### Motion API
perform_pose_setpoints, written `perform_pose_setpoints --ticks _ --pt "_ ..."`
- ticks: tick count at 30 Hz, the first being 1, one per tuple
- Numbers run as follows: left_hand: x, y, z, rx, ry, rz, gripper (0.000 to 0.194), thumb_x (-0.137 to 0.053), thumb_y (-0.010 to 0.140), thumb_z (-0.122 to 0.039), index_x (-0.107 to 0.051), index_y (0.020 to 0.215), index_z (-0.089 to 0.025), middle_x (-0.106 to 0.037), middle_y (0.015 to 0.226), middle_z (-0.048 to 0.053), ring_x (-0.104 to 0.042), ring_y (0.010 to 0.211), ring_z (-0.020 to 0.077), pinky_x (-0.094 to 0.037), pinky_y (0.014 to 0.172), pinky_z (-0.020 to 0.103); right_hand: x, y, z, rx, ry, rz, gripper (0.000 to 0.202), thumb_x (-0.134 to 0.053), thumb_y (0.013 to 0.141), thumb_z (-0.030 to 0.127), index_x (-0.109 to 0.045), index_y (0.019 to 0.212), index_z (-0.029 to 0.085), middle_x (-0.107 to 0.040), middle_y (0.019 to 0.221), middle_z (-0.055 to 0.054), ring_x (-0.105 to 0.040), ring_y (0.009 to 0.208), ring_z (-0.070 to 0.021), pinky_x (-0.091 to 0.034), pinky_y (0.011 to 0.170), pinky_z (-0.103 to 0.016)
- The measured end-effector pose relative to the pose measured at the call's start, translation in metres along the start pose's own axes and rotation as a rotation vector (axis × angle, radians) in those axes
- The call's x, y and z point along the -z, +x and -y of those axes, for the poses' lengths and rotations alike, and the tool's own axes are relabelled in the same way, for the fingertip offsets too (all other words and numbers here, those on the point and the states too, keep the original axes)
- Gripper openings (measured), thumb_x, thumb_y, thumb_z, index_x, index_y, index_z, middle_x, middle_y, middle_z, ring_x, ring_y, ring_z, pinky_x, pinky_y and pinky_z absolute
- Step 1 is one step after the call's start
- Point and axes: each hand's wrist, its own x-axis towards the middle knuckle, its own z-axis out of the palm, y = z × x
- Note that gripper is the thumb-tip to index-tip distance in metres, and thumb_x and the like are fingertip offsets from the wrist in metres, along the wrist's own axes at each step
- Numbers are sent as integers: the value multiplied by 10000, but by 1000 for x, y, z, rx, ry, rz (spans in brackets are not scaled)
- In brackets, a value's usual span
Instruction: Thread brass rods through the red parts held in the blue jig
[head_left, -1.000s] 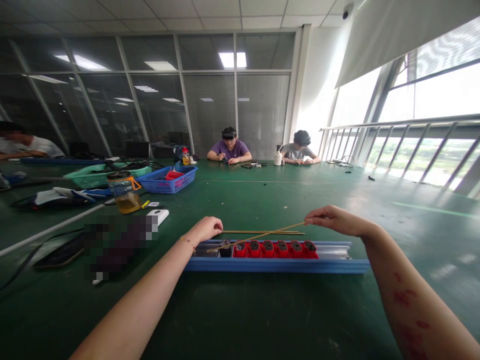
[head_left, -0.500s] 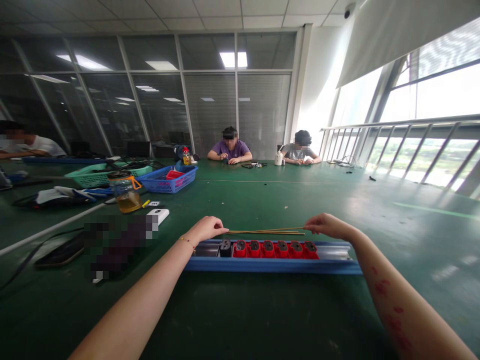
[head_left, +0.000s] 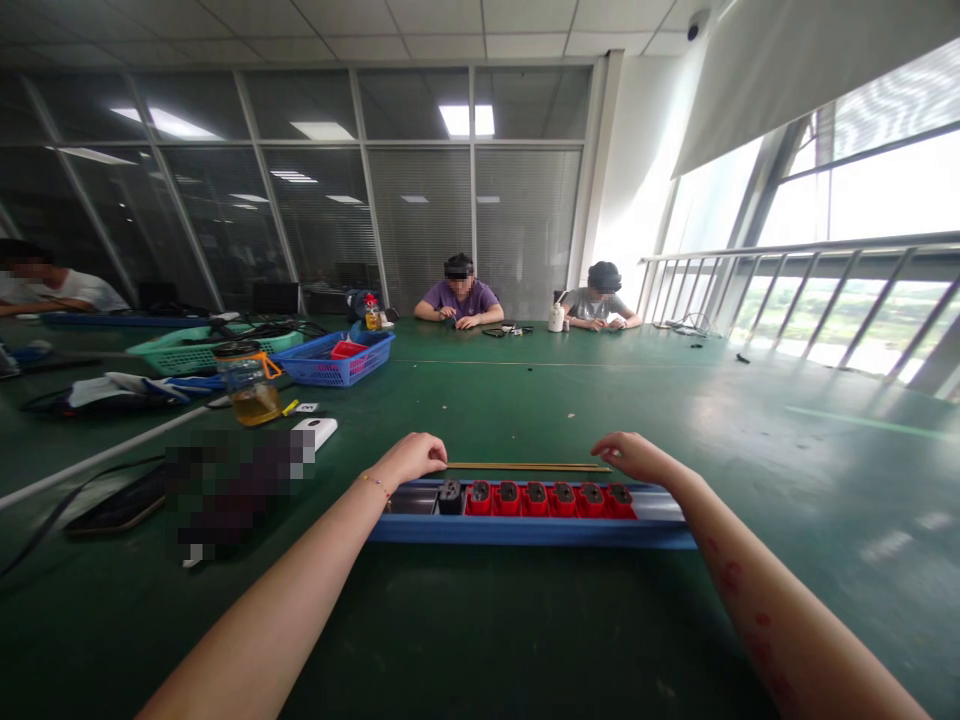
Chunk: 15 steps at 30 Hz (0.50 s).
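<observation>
the sticks (head_left: 529,466) lie together past the rail (head_left: 540,534), right ends free, left ends not yet.
your left hand (head_left: 414,457) pinches their left ends; your right hand (head_left: 636,456) hangs by the other ends, wrist bent, fingers loose and apart. six red blocks (head_left: 535,507) and a black block (head_left: 450,499) sit in the rail.
</observation>
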Motion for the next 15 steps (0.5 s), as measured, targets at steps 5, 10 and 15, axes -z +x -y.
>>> perform_pose_setpoints --ticks 5,10,15 --pt "1 0 -1 1 -1 4 173 -558 706 -356 -654 767 -226 -681 775 -9 -614 730 132 -419 625 184 9 -13 -17 2 -40 192 311 -530 706 193 -676 980 190 -667 1038 -63 -575 1006 -249 -432 880 -342" --pt "2 -1 -3 -2 5 8 181 -549 709 -347 -656 778 -217 -682 789 0 -616 740 134 -423 640 187 7 -13 -11 79 -37 335 292 -505 723 144 -685 953 144 -593 1165 -86 -456 1162 -247 -349 997 -361" --pt "3 -2 -5 -14 4 21 177 -549 713 -332 -663 789 -221 -688 801 -2 -616 741 132 -427 653 187 6 -13 -8 117 -23 363 292 -488 765 160 -671 990 137 -557 1211 -88 -381 1218 -253 -314 1030 -384"
